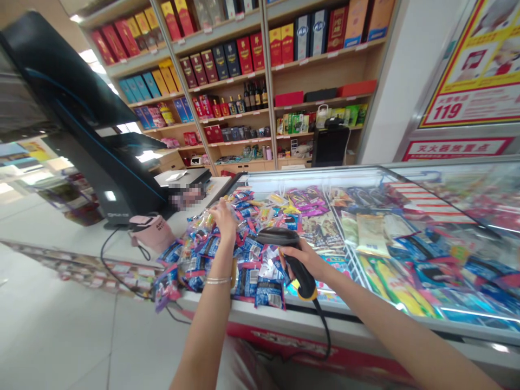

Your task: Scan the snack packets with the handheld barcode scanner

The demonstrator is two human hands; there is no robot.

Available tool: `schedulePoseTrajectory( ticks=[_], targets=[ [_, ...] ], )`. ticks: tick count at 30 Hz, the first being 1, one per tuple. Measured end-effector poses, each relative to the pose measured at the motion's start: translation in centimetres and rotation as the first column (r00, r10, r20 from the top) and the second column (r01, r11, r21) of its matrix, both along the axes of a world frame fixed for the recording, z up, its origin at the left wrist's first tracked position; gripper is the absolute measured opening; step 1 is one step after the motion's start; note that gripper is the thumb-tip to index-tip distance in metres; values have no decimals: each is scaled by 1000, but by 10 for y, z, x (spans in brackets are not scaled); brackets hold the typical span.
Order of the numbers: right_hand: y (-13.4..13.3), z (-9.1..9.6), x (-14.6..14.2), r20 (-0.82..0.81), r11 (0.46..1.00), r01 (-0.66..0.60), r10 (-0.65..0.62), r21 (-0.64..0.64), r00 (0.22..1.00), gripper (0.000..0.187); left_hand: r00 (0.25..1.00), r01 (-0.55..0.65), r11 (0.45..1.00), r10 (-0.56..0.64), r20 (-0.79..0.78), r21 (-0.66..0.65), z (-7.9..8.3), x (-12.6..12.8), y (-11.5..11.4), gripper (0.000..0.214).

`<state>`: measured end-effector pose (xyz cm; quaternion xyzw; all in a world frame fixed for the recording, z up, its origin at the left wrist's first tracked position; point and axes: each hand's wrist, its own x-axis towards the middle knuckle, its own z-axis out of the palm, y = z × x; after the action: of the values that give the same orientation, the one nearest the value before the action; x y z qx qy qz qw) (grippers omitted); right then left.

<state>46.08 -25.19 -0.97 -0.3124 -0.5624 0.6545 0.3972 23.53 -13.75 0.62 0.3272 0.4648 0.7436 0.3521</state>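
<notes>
Well, we find the left hand (224,218) pinching a small clear packet (207,221) between thumb and fingers, above a loose heap of packets (219,265). The fingers cover part of what they hold, so we cannot confirm whether it is one packet or several. The right hand (299,261) is closed around the grip of a black scanner (284,244) with yellow trim, its head tilted toward the heap. In our judgement, this hold keeps the scanner aimed at the packets while the other hand sorts them.

The heap rests at the near corner of a chest freezer (309,319), partly on its glass lid (365,184) and beside the counter (122,244). We take this spot to be chosen because the scanner's cord (325,336), which hangs down the freezer front, limits its reach. A pink pouch (150,233) sits on the counter below a black till screen (81,124).

A pixelated patch (184,197) on the counter cannot be read. The scanner's window faces away from us, the packet labels are too small to read, and the lower layers of the heap are hidden.
</notes>
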Motion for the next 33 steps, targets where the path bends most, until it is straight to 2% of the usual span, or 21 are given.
schedulePoseTrajectory(
  ticks=[1, 3, 6, 10, 13, 17, 19, 22, 24, 25, 26, 28, 30, 31, 33],
  targets=[
    [0, -1, 0, -2, 1000, -1, 1, 2, 1000, 32, 984, -105, 994, 108, -145, 29, -2, 5, -1, 45],
    [1, -1, 0, -3, 1000, -4, 4, 6, 1000, 33, 882, -254, 961, 276, -382, 107, -6, 14, -3, 49],
    [1, -1, -1, 2, 1000, -5, 5, 3, 1000, 34, 790, -208, 973, 228, -569, 102, -13, 20, -3, 52],
    [1, 0, -1, 5, 1000, 0, 0, 4, 1000, 35, 697, -147, 988, 136, -704, 46, -19, 18, 1, 43],
    [0, 0, -1, 2, 1000, 6, -6, -1, 1000, 34, 656, -127, 992, 87, -749, 3, -19, 17, 1, 32],
    [-1, 1, -1, 0, 1000, 9, -9, -13, 1000, 33, 648, -174, 985, 131, -750, 22, -13, 18, -5, 29],
    [-2, 1, -1, 1, 1000, 6, -6, -15, 1000, 33, 703, -182, 983, 144, -696, 20, -9, 18, -8, 28],
    [-2, 1, -1, 1, 1000, 6, -6, -16, 1000, 33, 868, -84, 996, 90, -489, 34, -4, 17, -8, 25],
    [-3, 1, -1, -5, 1000, 7, -7, -14, 1000, 33, 963, 104, 993, -88, -256, 51, 0, 15, -8, 27],
    [-3, 1, -1, -11, 1000, 5, -5, -12, 1000, 32, 967, 235, 969, -226, -118, 70, 3, 15, -9, 32],
    [-4, 1, -1, -19, 1000, -1, 1, -6, 1000, 32, 928, 368, 924, -372, 15, 108, 6, 15, -11, 40],
    [-5, 2, -1, -34, 1000, -23, 23, 15, 999, 31, 775, 556, 800, -597, 208, 226, 13, 14, -15, 55],
    [-7, 3, -1, -45, 998, -44, 46, 35, 998, 30, 654, 618, 713, -700, 287, 332, 18, 16, -21, 61],
    [-7, 4, -1, -49, 998, -50, 52, 41, 997, 31, 629, 618, 698, -715, 305, 362, 20, 17, -25, 61],
    [-9, 5, -2, -52, 998, -48, 50, 43, 997, 31, 624, 608, 702, -711, 324, 371, 22, 22, -30, 59]
  ],
)
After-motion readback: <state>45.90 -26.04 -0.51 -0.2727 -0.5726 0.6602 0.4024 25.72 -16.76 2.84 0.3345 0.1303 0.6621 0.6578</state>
